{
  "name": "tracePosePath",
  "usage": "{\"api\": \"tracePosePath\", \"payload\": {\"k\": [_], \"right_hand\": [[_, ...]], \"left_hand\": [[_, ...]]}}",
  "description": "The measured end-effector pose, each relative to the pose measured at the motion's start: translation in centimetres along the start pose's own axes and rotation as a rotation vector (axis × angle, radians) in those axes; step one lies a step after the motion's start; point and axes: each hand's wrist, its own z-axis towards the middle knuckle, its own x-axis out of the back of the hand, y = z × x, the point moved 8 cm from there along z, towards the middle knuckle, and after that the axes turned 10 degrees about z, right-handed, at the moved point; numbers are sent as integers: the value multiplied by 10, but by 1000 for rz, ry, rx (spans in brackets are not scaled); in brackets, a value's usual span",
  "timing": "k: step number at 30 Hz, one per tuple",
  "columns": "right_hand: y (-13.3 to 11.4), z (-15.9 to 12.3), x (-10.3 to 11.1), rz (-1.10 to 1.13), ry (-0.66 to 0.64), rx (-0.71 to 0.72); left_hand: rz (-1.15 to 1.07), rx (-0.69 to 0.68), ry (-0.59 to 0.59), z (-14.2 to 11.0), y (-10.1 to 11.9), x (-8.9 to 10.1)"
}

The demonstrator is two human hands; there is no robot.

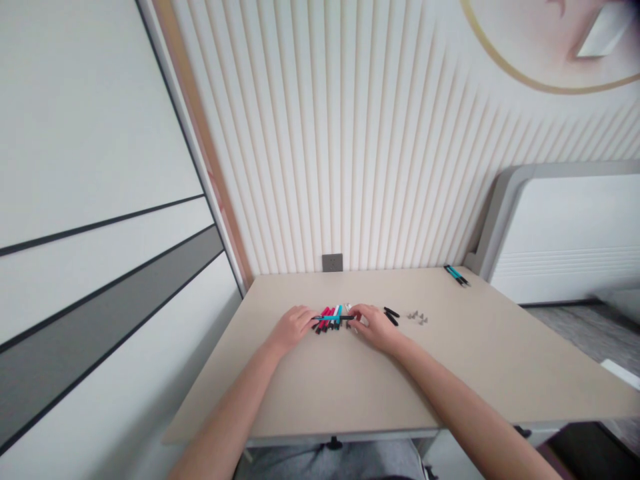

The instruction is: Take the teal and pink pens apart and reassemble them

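Between my two hands a pen with a blue barrel and a black grip section [330,318] lies level, just over the desk. My left hand [295,327] is closed on its blue end. The fingertips of my right hand [373,325] pinch the black end; any small part inside them is too small to make out. Beneath and behind the pen, several red, white and blue pen barrels [325,312] with black ends lie side by side. To the right of my right hand are a few black pen pieces [391,316] and several small grey cone-shaped tips [417,315].
Two blue and black pens [457,275] lie at the far right corner of the beige desk [320,393]. A grey socket [333,262] sits on the ribbed wall behind. White cabinet panels [100,280] rise on the left, and a white headboard [575,227] stands at right.
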Motion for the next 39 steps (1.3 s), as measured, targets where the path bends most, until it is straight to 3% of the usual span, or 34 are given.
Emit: {"api": "tracePosePath", "payload": {"k": [7, 14, 26, 39], "right_hand": [[0, 2, -6, -129, -87, 9], [-2, 0, 2, -10, 42, 63], [3, 0, -5, -100, -31, 42], [-5, 0, 4, -80, 79, 136]], "left_hand": [[9, -14, -21, 0, 1, -1], [-15, 8, 1, 0, 0, 2], [9, -7, -11, 0, 0, -3], [17, 8, 6, -2, -4, -4]]}}
